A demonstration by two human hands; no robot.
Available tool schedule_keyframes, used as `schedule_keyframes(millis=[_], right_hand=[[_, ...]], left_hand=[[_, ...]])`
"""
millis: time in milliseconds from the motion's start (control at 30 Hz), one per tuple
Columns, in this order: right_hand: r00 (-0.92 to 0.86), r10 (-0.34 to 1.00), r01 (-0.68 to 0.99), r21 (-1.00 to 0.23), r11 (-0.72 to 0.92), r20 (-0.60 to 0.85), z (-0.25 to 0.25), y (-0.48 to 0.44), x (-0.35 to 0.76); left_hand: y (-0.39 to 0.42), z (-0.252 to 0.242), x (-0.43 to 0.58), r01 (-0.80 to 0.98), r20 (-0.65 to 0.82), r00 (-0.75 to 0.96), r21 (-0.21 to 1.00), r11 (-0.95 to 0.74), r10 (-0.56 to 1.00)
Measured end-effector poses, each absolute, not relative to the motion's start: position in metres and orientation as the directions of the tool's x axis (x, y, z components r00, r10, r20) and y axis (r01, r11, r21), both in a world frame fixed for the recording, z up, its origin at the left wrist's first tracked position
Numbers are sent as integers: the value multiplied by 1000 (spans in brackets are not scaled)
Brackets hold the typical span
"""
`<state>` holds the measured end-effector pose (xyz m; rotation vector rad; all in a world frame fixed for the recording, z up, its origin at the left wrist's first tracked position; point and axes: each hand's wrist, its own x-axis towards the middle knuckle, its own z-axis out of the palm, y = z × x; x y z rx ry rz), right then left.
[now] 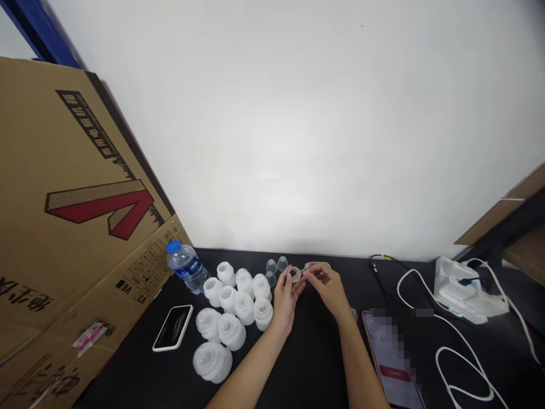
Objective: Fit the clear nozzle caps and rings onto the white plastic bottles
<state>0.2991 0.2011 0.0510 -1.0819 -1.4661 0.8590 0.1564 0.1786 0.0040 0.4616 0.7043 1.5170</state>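
Observation:
Between thumb and fingers, my left hand grips a white screw ring, its round opening facing up. Close beside it, my right hand pinches a small clear piece that looks like a bottle teat; my fingers partly cover it. Several white baby bottles stand to the left of my left hand. Some have clear domed tops, while others, such as the open bottle at the back, show bare necks. Just beyond my left hand sit a few clear dome caps.
A water bottle and a white-edged device lie left on the black table, beside a large cardboard box. To the right are a phone, a white power strip and loose cables. A white wall rises behind.

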Motion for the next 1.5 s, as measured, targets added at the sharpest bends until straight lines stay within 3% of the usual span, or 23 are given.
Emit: schedule_keyframes(millis=[233, 433, 633, 1067, 1300, 1500], right_hand=[[-127, 903, 356, -831, 427, 410, 46, 198, 290], [-43, 927, 438, -827, 353, 373, 36, 203, 285], [-9, 904, 497, -783, 375, 427, 27, 204, 282], [-29, 945, 534, -794, 291, 327, 25, 198, 273], [1, 933, 644, -714, 274, 360, 24, 199, 272], [16, 959, 620, -755, 212, 282, 24, 201, 273]], left_hand=[[176, 11, 157, -701, -94, -65, 713, 21, 993], [174, 12, 157, -592, -74, -76, 806, 15, 994], [169, 14, 157, -404, -4, -61, 915, -21, 998], [175, 11, 152, -474, -65, -25, 879, 45, 998], [174, 6, 154, -342, 40, -60, 938, -58, 997], [172, 5, 155, -279, 51, -71, 958, -69, 996]])
